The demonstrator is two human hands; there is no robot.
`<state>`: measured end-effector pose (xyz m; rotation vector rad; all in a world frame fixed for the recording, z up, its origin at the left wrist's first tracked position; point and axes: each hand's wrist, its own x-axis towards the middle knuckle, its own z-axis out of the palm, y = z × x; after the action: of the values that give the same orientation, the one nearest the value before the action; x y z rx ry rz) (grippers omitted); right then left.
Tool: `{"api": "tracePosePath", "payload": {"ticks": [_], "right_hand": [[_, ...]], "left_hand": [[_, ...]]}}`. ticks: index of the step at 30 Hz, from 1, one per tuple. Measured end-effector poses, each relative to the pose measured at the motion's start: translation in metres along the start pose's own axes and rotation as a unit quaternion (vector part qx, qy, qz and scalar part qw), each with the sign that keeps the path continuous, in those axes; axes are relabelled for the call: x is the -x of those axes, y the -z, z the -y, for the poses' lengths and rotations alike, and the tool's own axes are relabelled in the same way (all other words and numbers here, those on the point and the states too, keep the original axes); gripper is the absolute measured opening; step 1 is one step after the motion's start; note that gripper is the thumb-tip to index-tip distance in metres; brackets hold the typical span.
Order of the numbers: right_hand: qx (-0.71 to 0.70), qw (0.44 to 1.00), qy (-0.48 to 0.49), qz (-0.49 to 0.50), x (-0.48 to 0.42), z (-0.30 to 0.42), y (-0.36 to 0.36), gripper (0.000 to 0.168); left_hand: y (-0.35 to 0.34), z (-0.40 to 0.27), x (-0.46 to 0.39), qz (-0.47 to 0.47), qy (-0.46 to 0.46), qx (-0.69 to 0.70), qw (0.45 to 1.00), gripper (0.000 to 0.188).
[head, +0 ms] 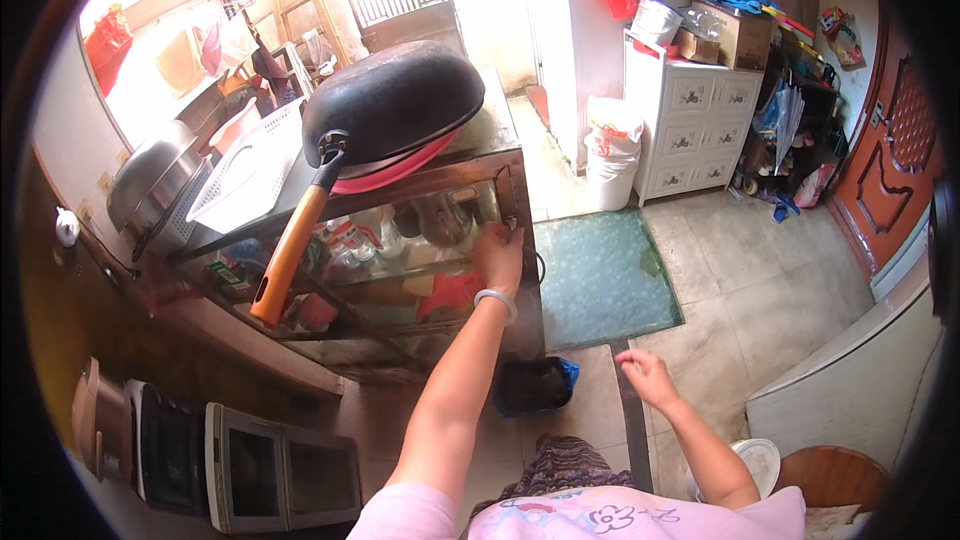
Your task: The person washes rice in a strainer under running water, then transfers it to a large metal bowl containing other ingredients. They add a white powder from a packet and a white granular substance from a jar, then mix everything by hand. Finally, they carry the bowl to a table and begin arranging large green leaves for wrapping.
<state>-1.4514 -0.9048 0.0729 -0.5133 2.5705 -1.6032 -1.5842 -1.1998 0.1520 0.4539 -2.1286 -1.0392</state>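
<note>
My left hand point(499, 259), with a pale bangle at the wrist, reaches out to a glass-fronted cabinet point(536, 315). Its curled fingers are at the right edge of the cabinet door, by a small metal fitting; the fingertips are partly hidden. Behind the glass are several jars point(351, 236) and a red plastic bag point(450, 292). On the cabinet top a black wok point(394, 101) lies upside down over a pink basin point(405, 167), its wooden handle point(291, 255) jutting towards me. My right hand point(649, 379) hangs over the floor, fingers loosely bent, nothing visible in it.
A white plastic basket point(247, 172) and a metal pot point(150, 172) stand left on the cabinet. A black bin point(534, 386) sits by its foot. Beyond are a green mat point(607, 277), a white bucket point(611, 172) and a white drawer unit point(694, 127). Appliances point(285, 465) line the lower left.
</note>
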Motion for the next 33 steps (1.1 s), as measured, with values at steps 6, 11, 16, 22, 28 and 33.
{"api": "tracePosePath", "payload": {"ticks": [6,11,16,22,28,33], "right_hand": [[-0.065,0.995,0.062,-0.048,-0.098,0.058,0.001,0.015],[-0.072,0.989,0.127,0.026,-0.16,0.104,-0.043,0.021],[0.048,0.988,0.095,0.111,-0.215,0.122,-0.121,0.06],[0.302,0.949,0.011,-0.088,-0.294,0.121,-0.207,0.048],[0.205,0.934,-0.028,-0.293,-0.315,0.069,-0.217,0.029],[-0.134,0.968,-0.031,-0.209,-0.172,0.125,-0.199,0.036]], "left_hand": [[0.004,0.001,0.002,0.014,-0.031,0.014,0.999,0.016],[0.037,0.006,0.039,0.002,-0.117,0.028,0.993,0.019],[0.117,0.0,0.09,0.073,-0.171,-0.002,0.983,0.013],[0.188,-0.003,0.124,0.151,-0.159,0.035,0.975,0.014],[0.221,0.002,0.139,0.181,-0.199,0.057,0.961,0.014],[0.234,0.021,0.142,0.186,-0.215,0.066,0.957,0.015]]}}
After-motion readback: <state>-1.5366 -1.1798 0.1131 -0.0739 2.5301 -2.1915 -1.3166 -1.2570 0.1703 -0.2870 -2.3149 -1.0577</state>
